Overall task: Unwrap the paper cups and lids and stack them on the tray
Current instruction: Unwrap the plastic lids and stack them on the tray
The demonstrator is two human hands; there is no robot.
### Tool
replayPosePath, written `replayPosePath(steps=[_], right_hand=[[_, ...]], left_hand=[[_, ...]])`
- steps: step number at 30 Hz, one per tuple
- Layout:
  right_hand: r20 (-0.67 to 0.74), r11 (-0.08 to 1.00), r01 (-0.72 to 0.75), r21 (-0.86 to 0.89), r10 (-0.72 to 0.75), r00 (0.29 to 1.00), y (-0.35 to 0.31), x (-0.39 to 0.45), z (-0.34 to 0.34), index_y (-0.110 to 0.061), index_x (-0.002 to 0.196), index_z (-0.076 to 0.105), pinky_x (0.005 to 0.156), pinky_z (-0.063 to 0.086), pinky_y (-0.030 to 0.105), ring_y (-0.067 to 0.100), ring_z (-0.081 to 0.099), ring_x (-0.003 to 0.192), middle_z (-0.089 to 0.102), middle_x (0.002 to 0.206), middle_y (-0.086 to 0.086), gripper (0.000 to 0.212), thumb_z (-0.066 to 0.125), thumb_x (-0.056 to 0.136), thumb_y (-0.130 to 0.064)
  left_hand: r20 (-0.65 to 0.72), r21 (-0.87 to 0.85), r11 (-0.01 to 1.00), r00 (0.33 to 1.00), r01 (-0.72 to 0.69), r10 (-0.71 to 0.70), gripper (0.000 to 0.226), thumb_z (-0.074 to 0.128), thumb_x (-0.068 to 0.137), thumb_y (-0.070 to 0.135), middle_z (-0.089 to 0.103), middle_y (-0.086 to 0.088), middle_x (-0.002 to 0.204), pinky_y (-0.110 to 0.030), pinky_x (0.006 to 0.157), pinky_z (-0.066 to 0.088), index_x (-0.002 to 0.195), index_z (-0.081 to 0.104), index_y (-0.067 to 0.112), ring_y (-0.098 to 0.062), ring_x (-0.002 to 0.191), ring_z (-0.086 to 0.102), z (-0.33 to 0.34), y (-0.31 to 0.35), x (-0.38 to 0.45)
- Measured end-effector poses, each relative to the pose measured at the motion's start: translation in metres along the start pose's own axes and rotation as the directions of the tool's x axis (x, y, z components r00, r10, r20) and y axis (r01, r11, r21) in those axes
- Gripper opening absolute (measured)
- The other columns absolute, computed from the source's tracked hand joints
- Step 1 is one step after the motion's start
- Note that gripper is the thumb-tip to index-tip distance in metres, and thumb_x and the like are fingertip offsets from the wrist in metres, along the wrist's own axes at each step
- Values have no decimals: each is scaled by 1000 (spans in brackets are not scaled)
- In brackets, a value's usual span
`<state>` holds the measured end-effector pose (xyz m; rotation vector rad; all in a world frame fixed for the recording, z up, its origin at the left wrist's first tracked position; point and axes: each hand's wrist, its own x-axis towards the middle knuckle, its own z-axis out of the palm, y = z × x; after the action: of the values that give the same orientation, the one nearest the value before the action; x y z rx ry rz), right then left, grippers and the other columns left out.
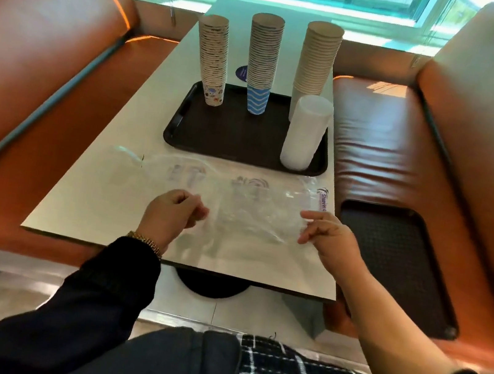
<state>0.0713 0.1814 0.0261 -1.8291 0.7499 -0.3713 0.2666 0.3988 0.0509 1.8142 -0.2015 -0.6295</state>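
Both hands reach forward low in the frame: left hand [172,212] and right hand [327,235] fingers pinching a clear plastic wrapper [249,206] on the worktop [89,194]. Cup stacks [260,63] and lids [304,131] stand on the tray [230,139] above.

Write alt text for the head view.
Both hands, left hand and right hand, pinch an empty clear plastic wrapper on a white table. Behind it, a black tray holds three paper cup stacks and a white lid stack.
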Motion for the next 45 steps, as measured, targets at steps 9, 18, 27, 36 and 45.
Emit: replayPosePath(steps=[9, 18, 27, 36, 45], right_hand=[[187, 940, 14, -340, 53, 981, 8, -14, 4, -33, 64, 72, 82, 32, -3, 2, 53, 103, 57, 113, -13, 44, 67, 83, 6], [-99, 966, -250, -68, 243, 965, -10, -1, -5, -22, 95, 60, 64, 42, 26, 14, 59, 78, 65, 101, 4, 4, 57, 95, -20], [69, 937, -156, 312, 141, 988, -38, -8, 47, -25, 124, 58, 82, 52, 31, 18, 70, 94, 71, 111, 4, 78, 36, 79, -85], [-72, 859, 504, -83, -510, 857, -52, -25, 50, -27, 144, 37, 101, 45, 28, 16, 51, 126, 40, 143, 1, 97, 42, 70, -90], [-159, 843, 429, -323, -496, 854, -62, -22, 66, -11, 99, 69, 84, 51, 36, 6, 56, 92, 62, 105, 4, 21, 55, 98, -26]], left_hand=[[130, 719, 679, 988, -149, 80, 36, 65, 86, 48, 55, 1, 86, -31, 75, 42, 98, 46, 20, -24, 87, 58, 22, -21, -1], [207, -85, 993, 977, 79, -60, 15, 54, 96, 8, 75, -6, 91, -38, 83, 49, 81, 55, 10, -27, 93, 66, -14, -35, 16], [280, -7, 986, 947, 165, -157, 40, 68, 82, 46, 68, -11, 77, -37, 71, 53, 80, 60, 6, -22, 71, 72, 4, -12, -6], [200, -96, 968, 957, 233, -211, 63, 27, 105, 44, 72, -9, 66, -31, 74, 46, 82, 71, 6, -18, 68, 70, 1, 7, -8], [182, -175, 965, 969, 197, -165, 65, 22, 104, 34, 69, -9, 61, -26, 60, 43, 78, 69, -2, -18, 62, 66, -14, 6, -1]])
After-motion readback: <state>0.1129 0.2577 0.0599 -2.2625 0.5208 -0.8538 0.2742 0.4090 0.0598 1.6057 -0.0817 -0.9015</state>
